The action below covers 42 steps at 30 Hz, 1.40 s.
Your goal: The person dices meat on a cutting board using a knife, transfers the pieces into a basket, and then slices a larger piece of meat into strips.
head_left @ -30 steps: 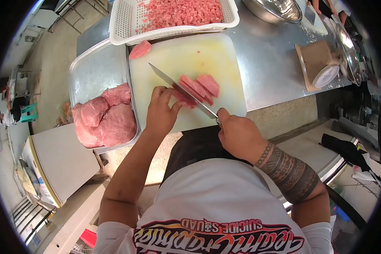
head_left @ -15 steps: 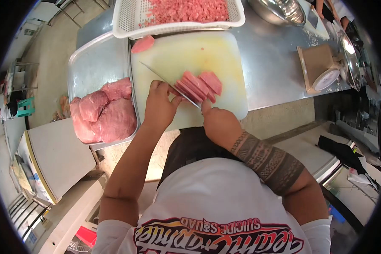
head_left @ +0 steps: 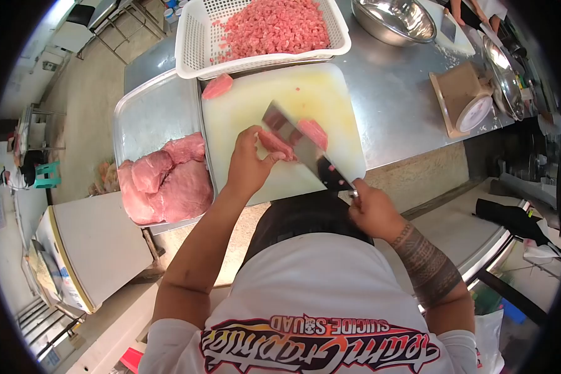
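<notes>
on the far left a metal tray (head_left: pixel 146 112) holds big slabs of raw meat (head_left: pixel 165 177) at its near end. just right of it lies the white cutting board (head_left: pixel 305 93), with one loose chunk of meat (head_left: pixel 217 86) at its far left corner. the left hand (head_left: pixel 248 165) rests on the board, fingers curled together and pressing on the left end of the sliced meat (head_left: pixel 293 138). the slices sit mid-board, partly hidden by the knife. the cleaver (head_left: pixel 296 140) lies over them with its flat side up, long axis running from near right to far left, tip pointing far left toward the tray. the right hand (head_left: pixel 371 209), at the board's near right edge, is clamped around its dark handle. beyond the board stands a white basket (head_left: pixel 193 37) of diced meat, and to the right a steel bowl (head_left: pixel 396 19) and a scale (head_left: pixel 470 100).
</notes>
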Each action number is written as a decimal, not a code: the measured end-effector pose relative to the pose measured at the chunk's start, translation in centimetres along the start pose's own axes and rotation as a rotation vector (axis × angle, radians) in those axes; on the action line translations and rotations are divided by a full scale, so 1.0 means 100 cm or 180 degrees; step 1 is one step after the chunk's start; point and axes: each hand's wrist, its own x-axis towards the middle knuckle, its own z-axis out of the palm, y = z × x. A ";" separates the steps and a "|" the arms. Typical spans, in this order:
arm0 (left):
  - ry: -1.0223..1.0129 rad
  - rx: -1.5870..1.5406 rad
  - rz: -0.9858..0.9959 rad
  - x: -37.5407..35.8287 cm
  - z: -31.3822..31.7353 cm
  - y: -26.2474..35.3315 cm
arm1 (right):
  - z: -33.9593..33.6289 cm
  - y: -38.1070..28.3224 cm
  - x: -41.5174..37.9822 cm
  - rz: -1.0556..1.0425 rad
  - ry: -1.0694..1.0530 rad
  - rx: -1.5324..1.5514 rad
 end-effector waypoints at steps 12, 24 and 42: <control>-0.0548 0.0135 0.0480 0.018 0.030 -0.010 | 0.037 0.023 -0.005 0.1082 0.1153 0.0678; -0.2116 0.1346 0.4215 0.114 0.029 0.017 | 0.053 -0.004 -0.002 0.1181 0.1332 0.0583; 0.0966 0.0882 0.0192 0.025 0.070 0.021 | -0.030 0.021 0.084 -0.0053 0.0486 -0.0810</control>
